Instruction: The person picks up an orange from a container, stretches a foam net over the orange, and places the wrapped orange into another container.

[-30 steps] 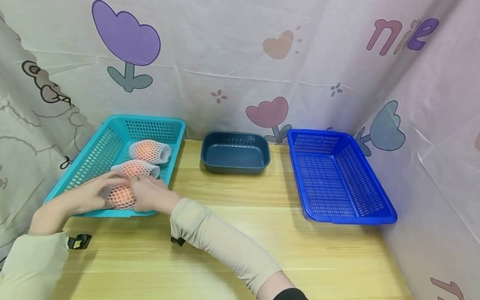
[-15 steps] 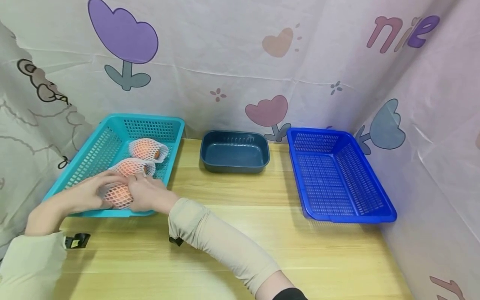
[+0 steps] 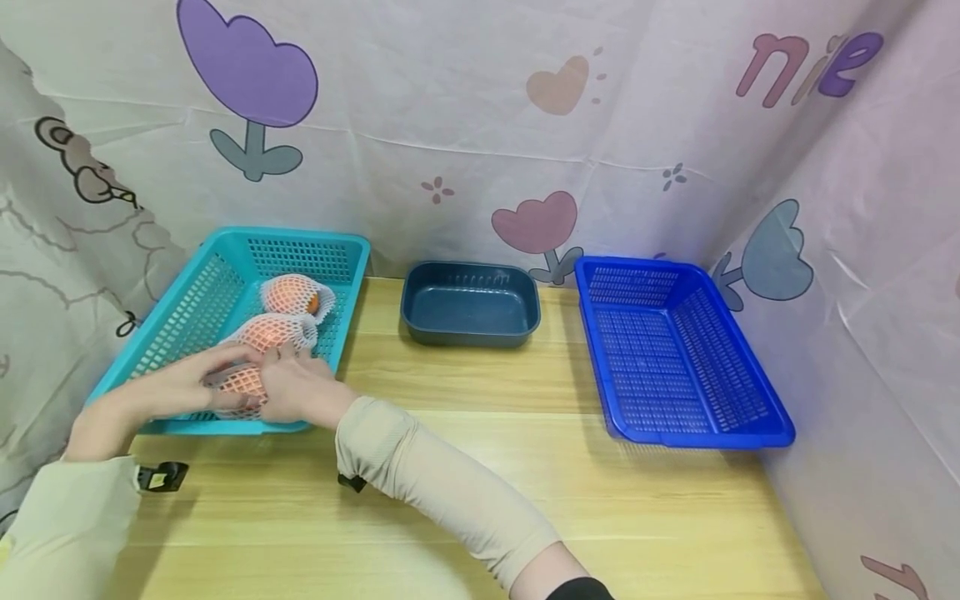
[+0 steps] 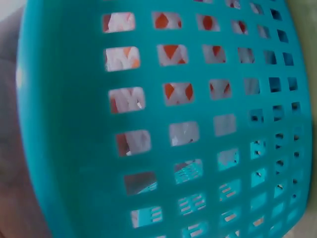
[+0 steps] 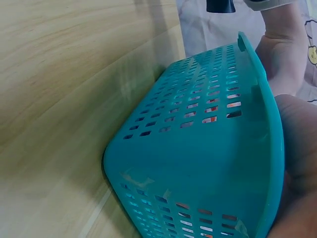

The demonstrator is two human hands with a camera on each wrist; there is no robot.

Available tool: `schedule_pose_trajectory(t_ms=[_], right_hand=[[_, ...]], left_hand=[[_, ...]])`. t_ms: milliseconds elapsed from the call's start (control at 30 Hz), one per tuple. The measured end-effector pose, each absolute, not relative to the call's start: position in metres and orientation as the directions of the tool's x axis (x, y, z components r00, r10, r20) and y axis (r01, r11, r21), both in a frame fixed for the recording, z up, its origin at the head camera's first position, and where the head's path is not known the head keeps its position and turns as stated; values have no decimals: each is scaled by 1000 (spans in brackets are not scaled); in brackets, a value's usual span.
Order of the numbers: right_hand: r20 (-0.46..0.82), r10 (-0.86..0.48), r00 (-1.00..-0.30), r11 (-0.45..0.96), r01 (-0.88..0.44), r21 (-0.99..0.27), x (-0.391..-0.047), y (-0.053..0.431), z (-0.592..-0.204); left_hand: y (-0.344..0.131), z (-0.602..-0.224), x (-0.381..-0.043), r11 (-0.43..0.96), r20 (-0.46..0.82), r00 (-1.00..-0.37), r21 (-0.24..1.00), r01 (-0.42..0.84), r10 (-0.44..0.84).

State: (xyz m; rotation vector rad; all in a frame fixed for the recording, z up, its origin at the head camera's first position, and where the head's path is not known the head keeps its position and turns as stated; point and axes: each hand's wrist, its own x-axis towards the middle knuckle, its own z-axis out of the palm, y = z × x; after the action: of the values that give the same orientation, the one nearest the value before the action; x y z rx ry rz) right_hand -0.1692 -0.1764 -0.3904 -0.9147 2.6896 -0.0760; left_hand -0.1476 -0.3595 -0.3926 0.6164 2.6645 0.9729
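In the head view, a turquoise mesh basket [image 3: 202, 427] at the left holds three orange fruits in white foam netting. My left hand [image 3: 180, 385] grips the front fruit [image 3: 243, 381] from the left, fingers over its top and thumb across its front. My right hand [image 3: 296, 385] holds the same fruit from the right, partly covering it. Behind it lie the middle fruit [image 3: 272, 332] and the back fruit [image 3: 291, 294], whose net opens to the right on bare orange skin. In the left wrist view the basket's wall [image 4: 74, 148] hides most of the hand; netting shows through its holes.
A dark blue-green tray [image 3: 471, 340] stands at the back middle of the wooden table [image 3: 480, 433]. To the right is a blue mesh basket [image 3: 600, 375]. A printed curtain [image 3: 420, 83] rises behind and at both sides. The turquoise basket's front rim lies under both wrists.
My left thumb has moved right across the front fruit, covering more of it. The back fruit has turned slightly, baring a patch of orange at its net's opening. My right hand stays nearly in place.
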Motion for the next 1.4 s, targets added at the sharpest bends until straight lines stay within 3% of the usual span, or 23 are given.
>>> schedule_pose_trajectory(t_ms=[167, 600, 867, 967, 1167, 1400], right_hand=[[-272, -617, -739, 784, -608, -127, -170, -175, -390], [-285, -629, -723, 772, -622, -127, -173, -174, -393], [-248, -628, -738, 776, -619, -123, -174, -176, -394], [-220, -641, -735, 768, -617, -175, -175, -174, -392], [-111, -716, -689, 680, -651, -337, -180, -152, -379], [175, -762, -624, 540, -761, -361, -192, -92, -349]], left_hand=[[-357, -396, -147, 737, -7, -904, 581, 344, 427], [-356, -402, -145, 739, -59, -911, 607, 291, 407], [-353, -404, -147, 751, 22, -904, 549, 368, 427], [-355, -405, -149, 742, 26, -900, 556, 375, 435], [-354, -403, -149, 742, 26, -900, 555, 375, 435], [-326, -385, -147, 801, 333, -834, 274, 533, 441]])
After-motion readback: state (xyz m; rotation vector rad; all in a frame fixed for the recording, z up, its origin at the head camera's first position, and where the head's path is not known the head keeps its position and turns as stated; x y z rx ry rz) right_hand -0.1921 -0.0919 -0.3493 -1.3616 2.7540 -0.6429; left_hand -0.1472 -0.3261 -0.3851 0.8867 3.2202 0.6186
